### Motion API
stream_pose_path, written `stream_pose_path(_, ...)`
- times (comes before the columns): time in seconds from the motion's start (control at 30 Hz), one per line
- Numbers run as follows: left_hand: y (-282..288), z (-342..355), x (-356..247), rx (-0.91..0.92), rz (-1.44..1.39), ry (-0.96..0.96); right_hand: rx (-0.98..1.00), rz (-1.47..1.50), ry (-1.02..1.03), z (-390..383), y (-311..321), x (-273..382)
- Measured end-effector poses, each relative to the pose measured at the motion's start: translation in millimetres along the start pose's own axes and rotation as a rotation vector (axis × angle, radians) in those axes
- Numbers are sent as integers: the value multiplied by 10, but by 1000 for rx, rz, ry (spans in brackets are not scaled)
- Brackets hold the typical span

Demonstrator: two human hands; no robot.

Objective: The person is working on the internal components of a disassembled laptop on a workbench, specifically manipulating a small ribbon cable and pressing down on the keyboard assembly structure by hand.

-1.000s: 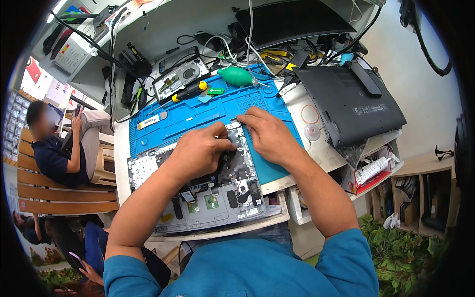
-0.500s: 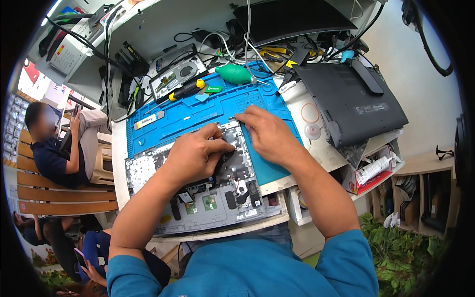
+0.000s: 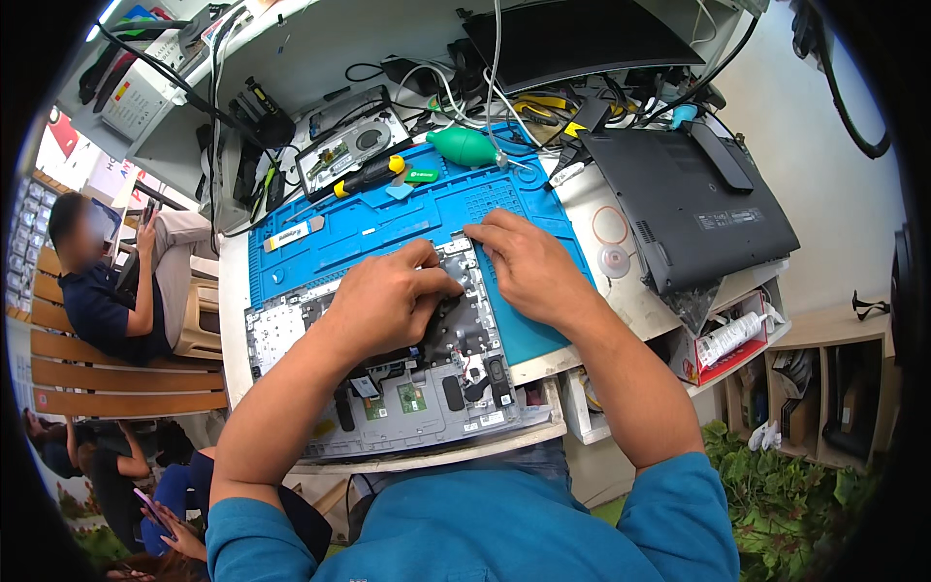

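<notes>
An opened laptop chassis [image 3: 436, 398], silver-grey with black inner parts, lies at the near edge of a blue repair mat [image 3: 427, 209]. Over its middle is my left hand [image 3: 388, 296], thumb and fingers closed in a pinch close to the black inner area; whatever is between the fingertips is hidden. My right hand [image 3: 533, 267] rests at the chassis's far right corner, its fingertips closed on the hinge there. Small green boards and a black speaker show along the chassis's near side. Part of the interior is covered by my left hand and forearm.
Beyond the chassis lie a yellow-black screwdriver [image 3: 369, 177], a green air blower [image 3: 461, 146] and a laptop part with a fan [image 3: 354, 145]. A dark laptop cover [image 3: 689, 204] stands at the right, above a red-and-white box [image 3: 727, 344]. A seated person [image 3: 112, 281] is at the left.
Both hands stay at the same places on the chassis. The whole view has shifted very slightly.
</notes>
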State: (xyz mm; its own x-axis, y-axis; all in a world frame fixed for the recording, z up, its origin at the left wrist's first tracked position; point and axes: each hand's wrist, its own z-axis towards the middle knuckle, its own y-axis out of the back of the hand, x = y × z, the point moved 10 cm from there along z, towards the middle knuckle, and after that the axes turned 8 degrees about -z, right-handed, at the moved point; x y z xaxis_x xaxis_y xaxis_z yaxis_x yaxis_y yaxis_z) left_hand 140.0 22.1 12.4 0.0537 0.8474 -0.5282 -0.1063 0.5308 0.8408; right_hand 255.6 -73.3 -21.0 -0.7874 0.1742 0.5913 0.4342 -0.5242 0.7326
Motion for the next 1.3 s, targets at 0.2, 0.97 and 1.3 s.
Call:
stream_pose_path(0.2, 3, 4, 10, 8, 7, -9, 6, -1, -7, -3, 6, 11)
stream_pose_path(0.97, -30, 108, 0, 70, 96, -163, -7, -12, -4, -7, -4, 21)
stream_pose_path(1.3, -28, 127, 22, 58, 64, -202, -17, -17, -2, -6, 4, 34)
